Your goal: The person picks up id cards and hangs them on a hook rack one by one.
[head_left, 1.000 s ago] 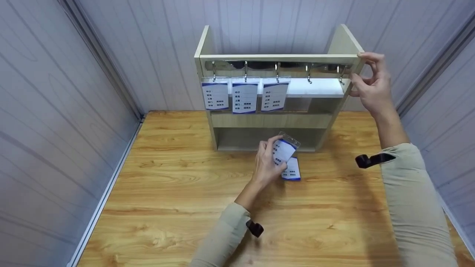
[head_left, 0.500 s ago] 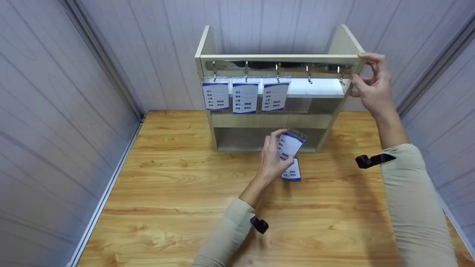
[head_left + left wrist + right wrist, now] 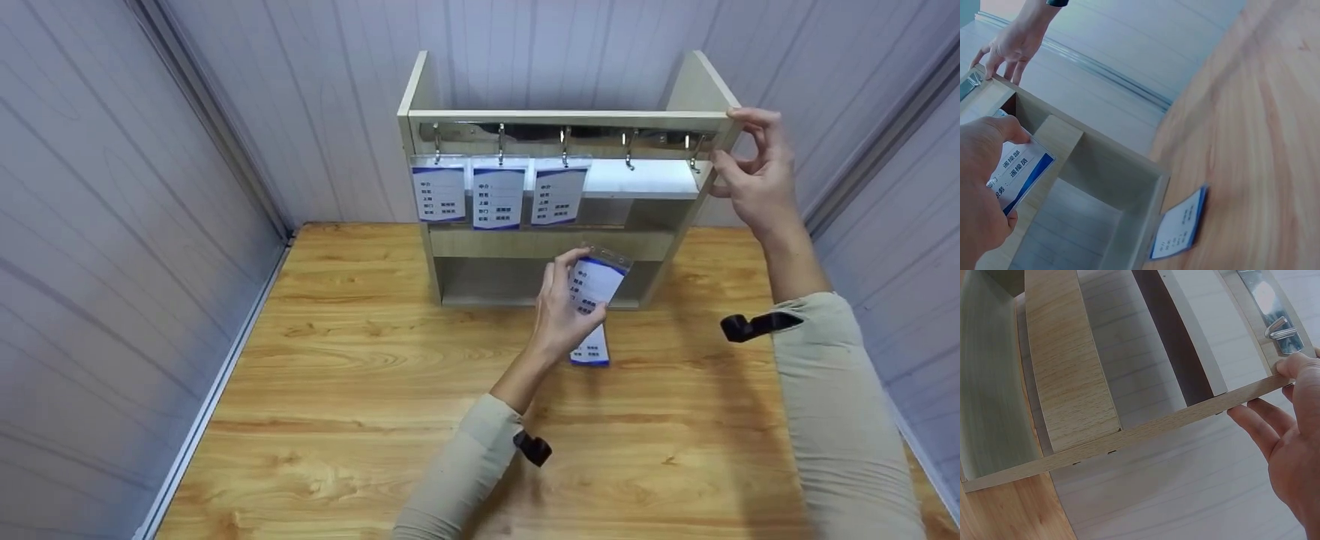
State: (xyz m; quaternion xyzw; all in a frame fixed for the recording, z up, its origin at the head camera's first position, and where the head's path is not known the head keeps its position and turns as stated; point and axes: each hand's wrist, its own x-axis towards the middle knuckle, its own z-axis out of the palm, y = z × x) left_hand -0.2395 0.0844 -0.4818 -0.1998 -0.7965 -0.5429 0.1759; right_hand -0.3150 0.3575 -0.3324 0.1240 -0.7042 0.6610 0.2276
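My left hand (image 3: 561, 315) pinches a blue-and-white badge card (image 3: 601, 279) in a clear sleeve, its slotted top edge tilted up and to the right. The same card (image 3: 1023, 169) shows between thumb and fingers in the left wrist view. Below it, a second badge card (image 3: 591, 349) lies on the table, partly hidden by that hand. My right hand (image 3: 763, 176) grips the upper right side panel of a pale wooden shelf (image 3: 551, 244); in the right wrist view the thumb and fingers (image 3: 1258, 424) hold the panel edge (image 3: 1168, 419).
A metal hook rail (image 3: 600, 135) runs across the shelf top. Three badge cards hang from its left hooks, among them the middle card (image 3: 498, 199). The right hooks, such as this bare hook (image 3: 630, 154), carry nothing. White panel walls (image 3: 225, 150) surround the wooden table (image 3: 360, 360).
My left hand has lifted the held badge card up and to the right, away from the card on the table. The right hand stays on the shelf's side panel.
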